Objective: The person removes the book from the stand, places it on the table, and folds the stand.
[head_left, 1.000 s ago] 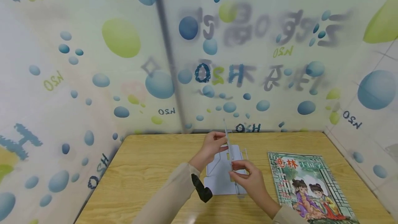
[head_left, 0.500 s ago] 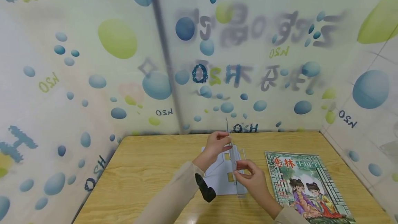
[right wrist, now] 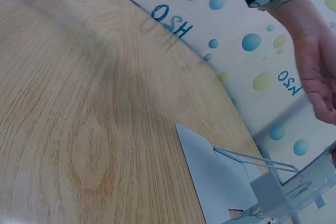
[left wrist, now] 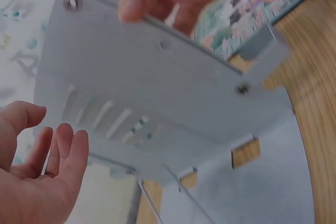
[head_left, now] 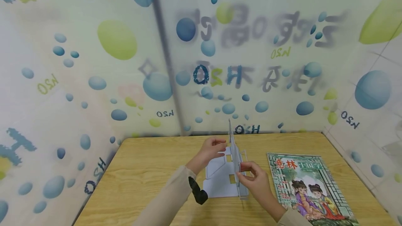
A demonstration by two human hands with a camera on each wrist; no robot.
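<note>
A pale grey metal folding book stand [head_left: 220,180] is on the table, its flat base down and its slotted back panel [left wrist: 131,77] raised nearly upright. Thin wire legs [right wrist: 252,159] link panel and base. My right hand [head_left: 255,179] pinches the near edge of the panel between thumb and fingers. Just left of the panel is my left hand [head_left: 208,152], fingers loosely spread and holding nothing. The left wrist view shows a gap between that hand and the slotted face. A small lip [left wrist: 268,59] juts from the panel's edge.
An illustrated magazine [head_left: 311,191] lies flat to the right of the stand. The wooden table [head_left: 141,173] meets a wall [head_left: 201,55] printed with bubbles and letters at its back edge. A black strap [head_left: 198,191] hangs at the left wrist.
My left hand has let go of the panel and drawn away to the left. The panel's face has turned more into view, while my right hand keeps its pinch.
</note>
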